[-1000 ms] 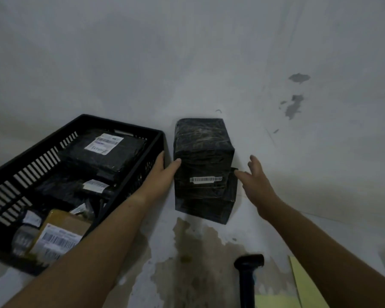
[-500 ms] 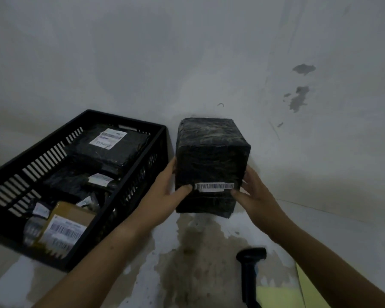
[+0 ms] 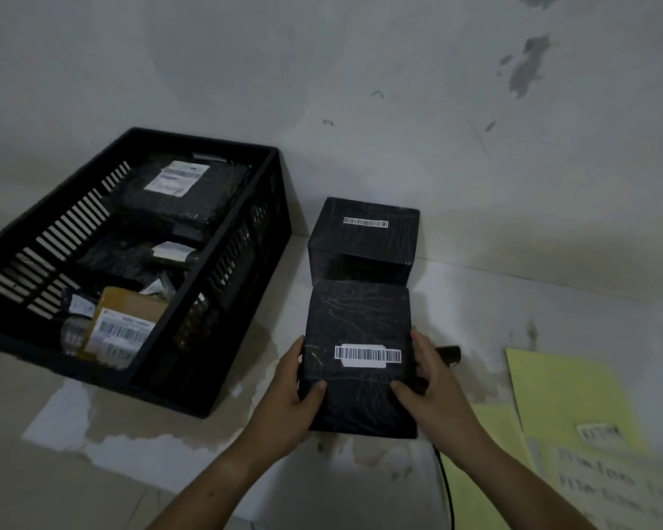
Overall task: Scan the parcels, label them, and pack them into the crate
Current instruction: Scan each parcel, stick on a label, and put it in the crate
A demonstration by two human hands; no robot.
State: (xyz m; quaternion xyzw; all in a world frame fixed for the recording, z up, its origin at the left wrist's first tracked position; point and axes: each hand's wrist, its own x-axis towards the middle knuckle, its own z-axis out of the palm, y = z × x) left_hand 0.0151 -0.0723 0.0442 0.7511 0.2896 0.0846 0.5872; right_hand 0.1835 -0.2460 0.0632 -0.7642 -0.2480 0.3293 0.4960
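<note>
I hold a black wrapped parcel point(image 3: 358, 330) with a white barcode sticker facing up, between both hands. My left hand point(image 3: 291, 388) grips its left side and my right hand point(image 3: 425, 384) grips its right side, thumbs on top. A second black parcel point(image 3: 364, 239) with a barcode strip stands behind it against the wall. The black slatted crate point(image 3: 223, 285) at the left holds several parcels, one brown with a barcode label point(image 3: 125, 327). The scanner point(image 3: 450, 353) is mostly hidden behind my right hand.
Yellow label sheets point(image 3: 567, 399) lie at the right, some with printed stickers. The scanner's black cable point(image 3: 446, 487) runs toward me beside my right forearm. A stained grey wall point(image 3: 360, 89) closes off the back. The floor in front is patchy.
Both hands closed on the top parcel, lifted it off the stack and drew it toward me, turning its barcode face up. The lower parcel stays by the wall.
</note>
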